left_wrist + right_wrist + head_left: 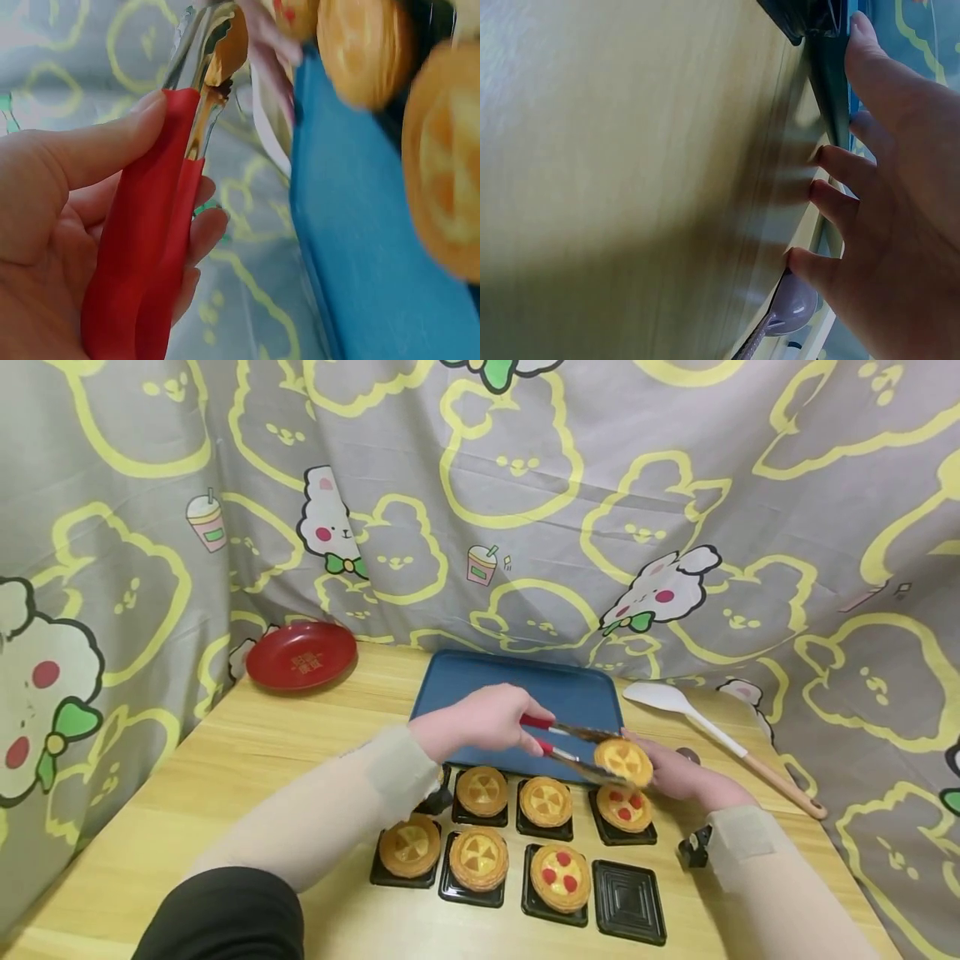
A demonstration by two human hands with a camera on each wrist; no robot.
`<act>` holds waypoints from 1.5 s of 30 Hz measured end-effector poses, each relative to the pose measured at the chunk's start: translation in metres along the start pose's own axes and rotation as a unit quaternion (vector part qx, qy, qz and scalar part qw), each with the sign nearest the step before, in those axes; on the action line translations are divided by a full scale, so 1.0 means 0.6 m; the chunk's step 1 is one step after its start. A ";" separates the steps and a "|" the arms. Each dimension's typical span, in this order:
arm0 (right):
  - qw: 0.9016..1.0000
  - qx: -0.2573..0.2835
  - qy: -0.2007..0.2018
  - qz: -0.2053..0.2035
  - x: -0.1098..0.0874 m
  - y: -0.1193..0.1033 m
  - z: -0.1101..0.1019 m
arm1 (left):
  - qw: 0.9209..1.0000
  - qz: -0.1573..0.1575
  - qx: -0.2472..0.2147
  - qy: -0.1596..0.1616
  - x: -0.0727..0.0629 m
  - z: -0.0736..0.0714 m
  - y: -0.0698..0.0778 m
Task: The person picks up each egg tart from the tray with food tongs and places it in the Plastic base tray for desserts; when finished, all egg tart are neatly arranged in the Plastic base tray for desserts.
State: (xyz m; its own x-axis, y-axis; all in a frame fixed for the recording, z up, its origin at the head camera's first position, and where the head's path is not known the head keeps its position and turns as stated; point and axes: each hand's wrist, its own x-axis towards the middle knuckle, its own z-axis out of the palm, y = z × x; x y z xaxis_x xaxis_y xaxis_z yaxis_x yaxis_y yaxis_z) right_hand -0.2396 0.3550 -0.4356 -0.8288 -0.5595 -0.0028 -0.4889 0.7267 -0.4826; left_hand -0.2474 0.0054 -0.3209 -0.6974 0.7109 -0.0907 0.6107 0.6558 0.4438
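My left hand [491, 714] holds a pair of tongs [154, 217] by their red handles. Between the tongs' metal ends is an egg tart [624, 762] with yellow pieces on top, raised above a red-dotted tart [625, 810] that sits in a black tray. Beside the raised tart is my right hand [675, 772], its fingers spread and loosely bent in the right wrist view, holding nothing. More tarts [478, 858] stand in small black trays in front, one of them a tart with red dots [561, 877]. One black tray [628, 900] at the front right holds no tart.
A blue tray [517, 681] lies behind the tarts, below the left hand. At the back left stands a red plate [302, 656]. A white spoon with a wooden handle [723, 735] lies on the right; a small purplish spoon [793, 304] is near the right hand. Patterned curtain surrounds the table.
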 end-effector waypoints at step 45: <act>0.999 0.000 -0.016 0.033 0.000 -0.001 0.002 | 0.999 0.039 -0.016 0.014 -0.107 0.030 0.020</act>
State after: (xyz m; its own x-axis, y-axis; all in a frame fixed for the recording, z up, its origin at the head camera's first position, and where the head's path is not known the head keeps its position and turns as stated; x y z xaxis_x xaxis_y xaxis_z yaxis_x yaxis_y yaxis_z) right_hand -0.2391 0.3540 -0.4364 -0.8502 -0.5227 -0.0635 -0.4329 0.7625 -0.4809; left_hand -0.1885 -0.0278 -0.3260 -0.6583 0.7522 -0.0307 0.6519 0.5899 0.4765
